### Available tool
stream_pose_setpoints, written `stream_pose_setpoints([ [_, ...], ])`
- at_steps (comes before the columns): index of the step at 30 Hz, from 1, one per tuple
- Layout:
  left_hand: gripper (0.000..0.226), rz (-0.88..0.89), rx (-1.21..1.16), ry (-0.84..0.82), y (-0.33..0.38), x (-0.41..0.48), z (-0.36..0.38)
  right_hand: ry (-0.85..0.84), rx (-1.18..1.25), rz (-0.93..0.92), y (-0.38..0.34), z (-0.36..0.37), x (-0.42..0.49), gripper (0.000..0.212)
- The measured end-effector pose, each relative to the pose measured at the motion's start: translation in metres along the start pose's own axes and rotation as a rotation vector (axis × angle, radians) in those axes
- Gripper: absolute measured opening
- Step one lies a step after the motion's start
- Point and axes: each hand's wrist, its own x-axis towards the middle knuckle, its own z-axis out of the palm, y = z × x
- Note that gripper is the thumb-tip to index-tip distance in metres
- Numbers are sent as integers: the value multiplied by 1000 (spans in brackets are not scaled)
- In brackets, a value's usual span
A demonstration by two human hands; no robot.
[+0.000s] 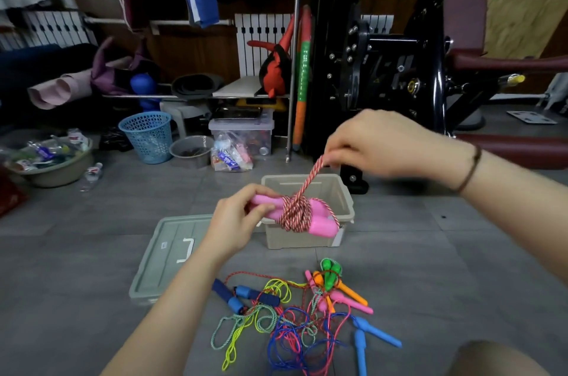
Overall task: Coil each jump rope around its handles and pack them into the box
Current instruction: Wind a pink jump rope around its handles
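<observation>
My left hand (242, 215) grips a pair of pink handles (321, 226) held side by side above the open beige box (344, 194). A red-and-white twisted rope (295, 212) is wound around their middle. My right hand (381, 145) pinches the rope's free loop and holds it taut, up and to the right. On the floor in front lies a tangle of jump ropes (292, 323) with dark blue foam handles (242, 295), green, orange and pink handles (335, 286), and light blue handles (368, 335).
The box's grey lid (163, 262) lies flat on the floor to the left. Behind stand a blue mesh basket (147, 136), a grey bowl (190, 148), a clear bin (242, 132), a basin of bottles (52, 160) and black gym equipment (384, 68).
</observation>
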Motion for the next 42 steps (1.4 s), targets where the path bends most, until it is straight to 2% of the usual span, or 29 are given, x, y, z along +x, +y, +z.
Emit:
stream_pose_setpoints([
  [3, 25, -62, -292, -127, 13, -5, -3, -32, 226, 9, 33, 9, 23, 19],
  [7, 12, -79, -602, -236, 22, -12, -10, -70, 561, 96, 41, 46, 40, 11],
  [8, 20, -85, -703, -231, 21, -13, -11, -94, 676, 119, 39, 60, 40, 11],
  [10, 39, -114, -866, -168, 17, -13, -12, -133, 846, 154, 32, 89, 37, 15],
  [14, 52, -219, -1025, 83, 4, -5, -8, -165, 977, 258, 4, 140, 23, 25],
  [16, 49, -273, -1070, 223, 0, -1, -3, -139, 1056, 271, -14, 153, 18, 28],
  [17, 39, -300, -1084, 283, -1, 0, 0, -125, 1108, 287, -23, 157, 17, 30],
  [19, 13, -353, -1061, 379, 1, 3, 6, -92, 1176, 325, -37, 159, 12, 33],
  [23, 12, -366, -951, 500, 1, 5, 15, -73, 1294, 427, -56, 160, 2, 27],
  [27, 12, -359, -665, 558, 5, 4, 20, -51, 1392, 585, -71, 143, -8, 11],
  [29, 14, -318, -483, 577, 6, 4, 21, -9, 1224, 649, -77, 137, -13, 15],
  [31, 13, -255, -248, 537, 8, 4, 23, 37, 941, 662, -79, 131, -16, 19],
  [33, 11, -186, -66, 499, 12, 2, 25, 103, 735, 646, -81, 125, -20, 13],
  [37, 12, -94, 70, 460, 20, -2, 31, 173, 587, 637, -78, 117, -30, 11],
  [42, 11, -53, 105, 362, 23, -3, 34, 89, 591, 629, -61, 106, -27, 17],
])
